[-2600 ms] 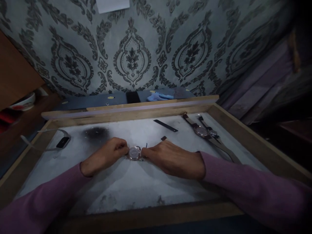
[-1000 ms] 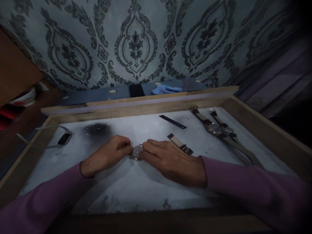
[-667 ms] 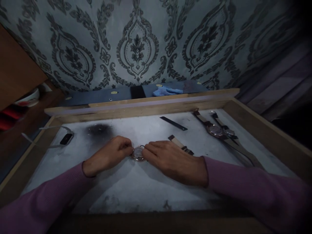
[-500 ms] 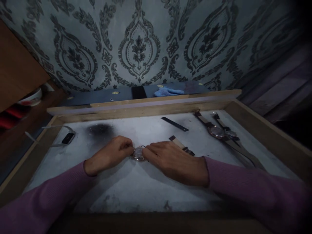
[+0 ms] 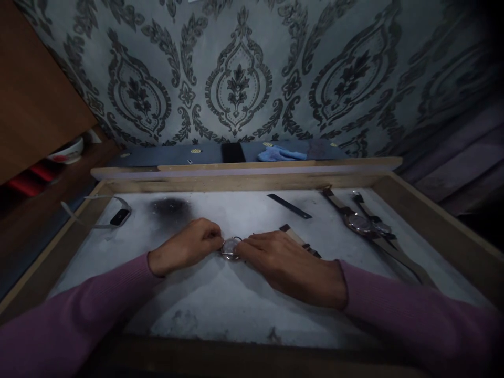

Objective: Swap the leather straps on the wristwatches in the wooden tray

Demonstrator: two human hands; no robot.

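Observation:
A round watch case (image 5: 230, 249) without a strap rests on the white surface, between my two hands. My left hand (image 5: 189, 245) pinches its left edge with thumb and forefinger. On the other side, the fingers of my right hand (image 5: 281, 265) are closed at the right edge and cover part of it. A thin dark curved piece shows at the top of the case. Just beyond my right hand lies a beige and brown watch strap (image 5: 300, 240), partly hidden by the hand.
A dark flat blade-like strip (image 5: 289, 206) lies farther back. Strapped watches (image 5: 359, 222) are at the right, a smartwatch (image 5: 120, 217) at the left. A wooden frame (image 5: 252, 182) rims the surface; behind it are a black phone-like object (image 5: 233, 153) and a blue cloth (image 5: 281, 154).
The whole view has shifted, so the scene sits slightly lower and farther right. Both hands stay at the watch case, with their grip hardly altered.

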